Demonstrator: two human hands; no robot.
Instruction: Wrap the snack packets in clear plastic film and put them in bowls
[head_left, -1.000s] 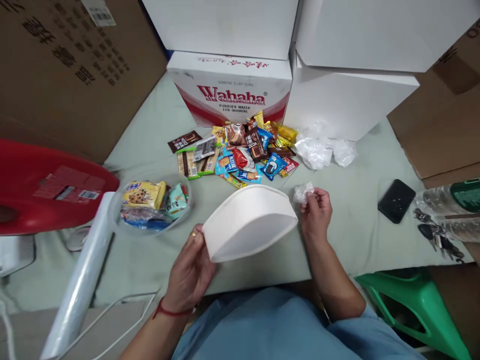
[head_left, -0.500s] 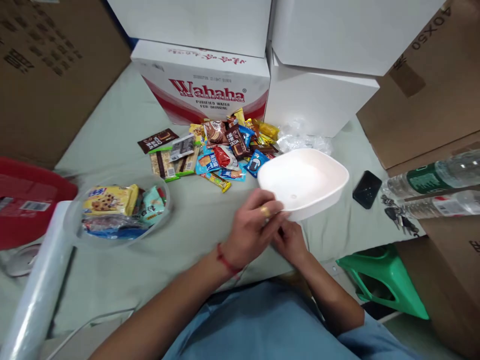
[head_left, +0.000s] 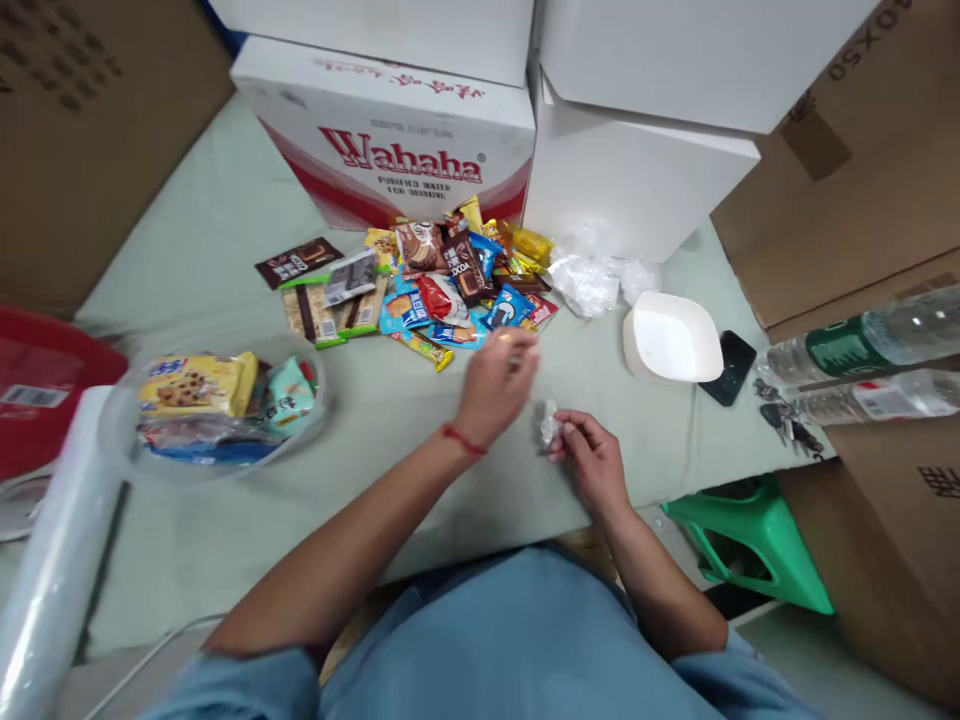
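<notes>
Above the desk [head_left: 375,420]: right hand [head_left: 596,465] pinches plastic wad [head_left: 548,425], light hold advised; left hand [head_left: 496,385] near snacks [head_left: 442,300], grip too blurred to judge.

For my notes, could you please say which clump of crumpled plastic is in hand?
The small clump in the right hand; the other clumps lie by the white box.

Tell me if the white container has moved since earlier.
Yes, the white container went right, from in front of the Wahaha box to beyond its right edge.
</notes>
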